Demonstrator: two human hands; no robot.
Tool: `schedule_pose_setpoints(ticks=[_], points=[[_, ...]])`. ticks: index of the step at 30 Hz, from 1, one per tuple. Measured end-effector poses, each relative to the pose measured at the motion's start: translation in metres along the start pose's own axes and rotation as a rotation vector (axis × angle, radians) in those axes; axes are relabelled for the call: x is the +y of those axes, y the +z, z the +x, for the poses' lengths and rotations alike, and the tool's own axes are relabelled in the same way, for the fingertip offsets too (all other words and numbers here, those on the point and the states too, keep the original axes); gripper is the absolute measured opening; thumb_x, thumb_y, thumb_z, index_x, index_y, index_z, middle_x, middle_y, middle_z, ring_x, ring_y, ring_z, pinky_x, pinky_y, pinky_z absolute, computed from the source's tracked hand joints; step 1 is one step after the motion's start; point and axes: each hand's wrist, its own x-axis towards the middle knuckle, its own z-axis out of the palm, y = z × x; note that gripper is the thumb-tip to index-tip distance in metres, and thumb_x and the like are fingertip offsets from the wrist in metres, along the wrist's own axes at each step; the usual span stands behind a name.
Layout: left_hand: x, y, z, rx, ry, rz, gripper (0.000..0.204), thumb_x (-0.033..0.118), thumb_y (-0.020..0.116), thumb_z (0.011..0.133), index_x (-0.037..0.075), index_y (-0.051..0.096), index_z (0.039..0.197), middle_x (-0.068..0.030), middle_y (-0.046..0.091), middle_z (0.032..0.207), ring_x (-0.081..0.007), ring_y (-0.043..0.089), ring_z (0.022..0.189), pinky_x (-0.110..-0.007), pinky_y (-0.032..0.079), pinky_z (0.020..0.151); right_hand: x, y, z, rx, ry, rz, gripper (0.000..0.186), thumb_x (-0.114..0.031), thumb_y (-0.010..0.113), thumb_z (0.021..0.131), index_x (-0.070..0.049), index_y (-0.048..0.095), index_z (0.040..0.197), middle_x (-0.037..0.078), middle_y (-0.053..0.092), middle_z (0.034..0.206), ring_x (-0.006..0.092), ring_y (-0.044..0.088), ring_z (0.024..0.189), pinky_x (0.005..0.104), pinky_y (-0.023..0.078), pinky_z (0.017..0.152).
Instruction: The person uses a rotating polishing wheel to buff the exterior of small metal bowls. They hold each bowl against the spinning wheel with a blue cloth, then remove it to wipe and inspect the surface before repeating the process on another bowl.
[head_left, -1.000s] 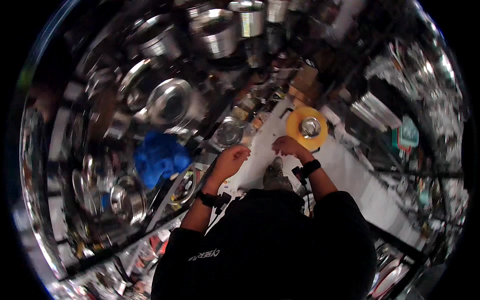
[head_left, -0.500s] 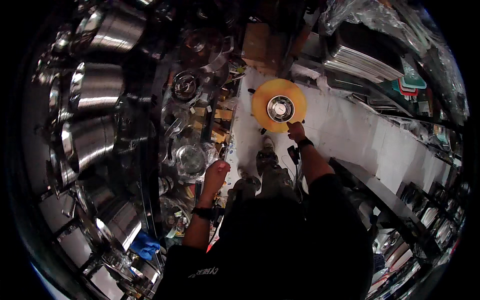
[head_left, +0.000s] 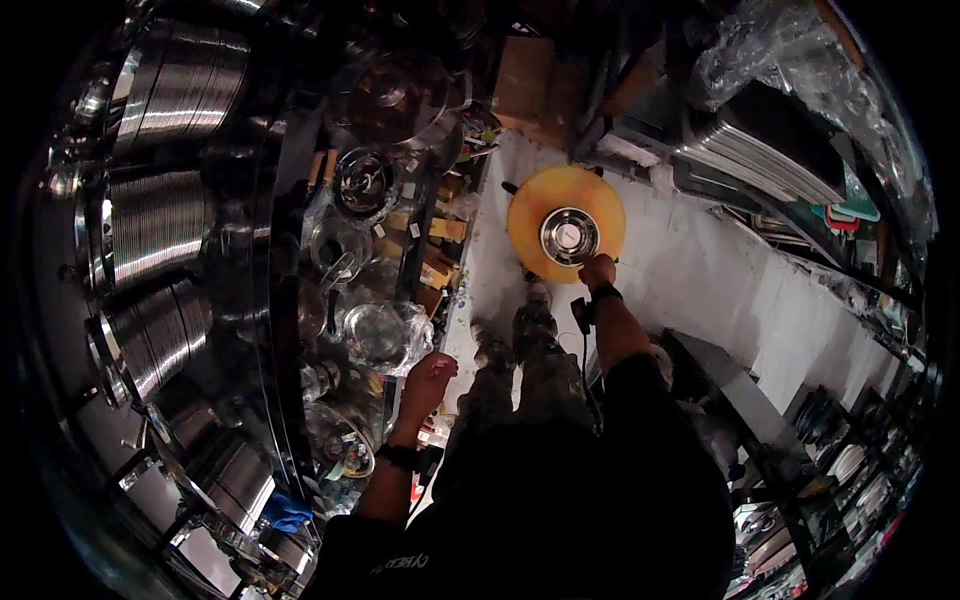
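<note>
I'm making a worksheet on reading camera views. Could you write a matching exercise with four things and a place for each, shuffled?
Things
1. Metal bowl
2. Left hand
3. Right hand
4. Blue bundle

Places
A. By the lower right edge of the round yellow top
B. In the lower left of the picture
C. On the round yellow top
D. Just below the clear-wrapped item

Pairs: 1-C, 2-D, 3-A, 4-B

This looks like a cookware shop or its storeroom; which of the two is unclear. Big shiny metal pots (head_left: 158, 225) line nine to ten o'clock, plastic-wrapped cookware (head_left: 380, 328) crowds a shelf left of centre, cardboard boxes (head_left: 523, 82) sit at twelve, and stacked trays (head_left: 762, 152) at two.
</note>
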Motion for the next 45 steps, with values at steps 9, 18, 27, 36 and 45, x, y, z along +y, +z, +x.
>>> schedule_pose_setpoints(ticks=[9,18,27,36,45], points=[[-0.005,0.002,-0.007,0.004,-0.039,0.025,0.010,0.010,0.058,0.089,0.002,0.062,0.095,-0.0085,0.065,0.088,-0.0162,0.064,0.084,-0.030,0.050,0.076,-0.003,-0.014,0.002,-0.098,-0.258,-0.266,0.027,-0.031,0.067,0.074,-0.005,0.066,0.066,0.008,0.061,0.054,0.0247,0.061,0.047,0.0378,0.050,0.046],[-0.003,-0.019,-0.007,0.004,0.070,-0.001,0.016,0.016,0.059,0.091,0.002,0.062,0.099,-0.0096,0.066,0.092,-0.0180,0.065,0.085,-0.031,0.051,0.078,-0.001,-0.021,-0.004,0.214,0.114,0.538,0.023,-0.023,0.069,0.074,-0.002,0.062,0.081,0.008,0.062,0.059,0.0168,0.058,0.045,0.0323,0.045,0.042],[0.041,-0.042,-0.071,-0.022,0.279,-0.217,0.049,0.023,0.058,0.094,0.012,0.040,0.138,-0.0063,0.055,0.121,-0.0162,0.055,0.108,-0.031,0.047,0.088,-0.181,-0.229,-0.176,-0.669,-0.365,0.841,0.016,-0.013,0.055,0.089,0.001,0.058,0.096,0.009,0.062,0.067,0.0165,0.061,0.052,0.0284,0.050,0.049],[0.027,-0.075,-0.224,0.296,0.486,-1.092,0.047,0.030,0.048,0.098,0.000,0.043,0.134,-0.0109,0.055,0.126,-0.0195,0.054,0.114,-0.034,0.043,0.099,-0.343,-0.234,-0.374,-1.127,-0.864,0.395,0.033,-0.013,0.058,0.091,0.000,0.054,0.122,0.005,0.063,0.075,0.0123,0.061,0.058,0.0253,0.050,0.054],[-0.123,-0.075,-0.404,0.609,0.824,-1.371,0.061,0.045,0.036,0.098,0.003,0.031,0.141,-0.0152,0.047,0.135,-0.0282,0.050,0.121,-0.043,0.040,0.104,-0.455,-0.180,-0.610,-0.539,-1.988,-0.027,0.065,-0.024,0.070,0.081,-0.010,0.042,0.137,0.017,0.045,0.134,0.0308,0.051,0.111,0.0386,0.049,0.083]])
